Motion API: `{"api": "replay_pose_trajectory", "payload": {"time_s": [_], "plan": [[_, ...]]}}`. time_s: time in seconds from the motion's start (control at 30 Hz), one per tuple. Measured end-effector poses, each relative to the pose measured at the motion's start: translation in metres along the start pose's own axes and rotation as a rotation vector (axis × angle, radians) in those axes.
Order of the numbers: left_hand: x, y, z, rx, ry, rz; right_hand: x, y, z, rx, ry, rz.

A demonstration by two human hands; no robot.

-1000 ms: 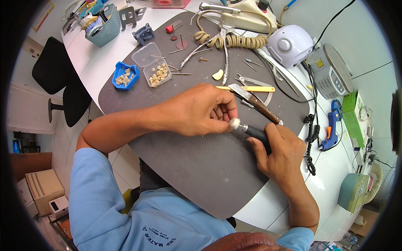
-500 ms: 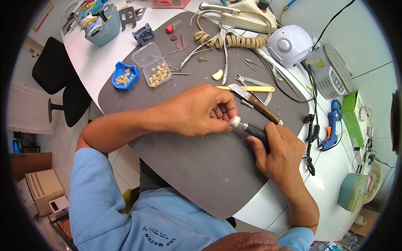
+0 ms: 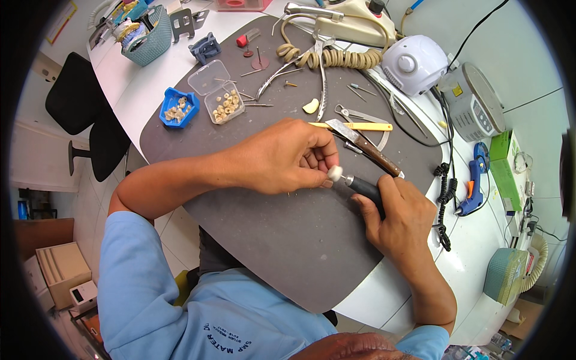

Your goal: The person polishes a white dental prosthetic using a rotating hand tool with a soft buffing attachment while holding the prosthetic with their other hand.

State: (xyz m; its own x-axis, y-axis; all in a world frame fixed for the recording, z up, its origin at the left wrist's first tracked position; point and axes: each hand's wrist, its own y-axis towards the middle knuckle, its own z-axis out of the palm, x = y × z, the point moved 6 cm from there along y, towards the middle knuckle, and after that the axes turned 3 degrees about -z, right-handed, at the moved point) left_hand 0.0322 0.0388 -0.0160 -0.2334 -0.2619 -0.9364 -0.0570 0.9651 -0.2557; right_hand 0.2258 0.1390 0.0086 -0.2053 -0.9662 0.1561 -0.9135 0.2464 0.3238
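My right hand (image 3: 405,211) is wrapped round a black rotary handpiece (image 3: 365,191), which points up and to the left. At its end sits a white rounded polishing tip (image 3: 335,173), right against the fingertips of my left hand (image 3: 294,161). The fingers of my left hand are curled and pinched together; whatever they hold is too small and too hidden to name. Just beyond the hands lie a knife with a brown handle (image 3: 384,159), a yellow-handled tool (image 3: 367,126) and a metal caliper (image 3: 360,115).
A grey mat (image 3: 282,246) covers the white table. On it stand a clear box (image 3: 217,119) of small tooth-like pieces and a blue tray (image 3: 187,120) of fragments. Pliers (image 3: 324,84) and a coiled hose (image 3: 348,60) lie farther back. A blue glue gun (image 3: 473,192) rests at right.
Both hands and the handpiece keep almost the same place. The white tip and the handpiece have shifted very slightly to the left; nothing was picked up or let go.
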Motion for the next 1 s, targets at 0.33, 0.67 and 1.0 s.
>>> {"api": "replay_pose_trajectory", "payload": {"time_s": [0.33,0.67,1.0], "plan": [[0.0001,0.0001,0.0006,0.001,0.003,-0.002,-0.0004,-0.0008,0.0009,0.011,-0.007,-0.01],[-0.001,-0.0011,0.0,-0.015,0.036,0.0,-0.0006,-0.0007,-0.0001,-0.002,-0.019,-0.004],[0.002,0.0007,-0.001,-0.001,-0.005,-0.014,-0.0021,-0.0008,-0.0006,0.003,-0.012,0.024]]}}
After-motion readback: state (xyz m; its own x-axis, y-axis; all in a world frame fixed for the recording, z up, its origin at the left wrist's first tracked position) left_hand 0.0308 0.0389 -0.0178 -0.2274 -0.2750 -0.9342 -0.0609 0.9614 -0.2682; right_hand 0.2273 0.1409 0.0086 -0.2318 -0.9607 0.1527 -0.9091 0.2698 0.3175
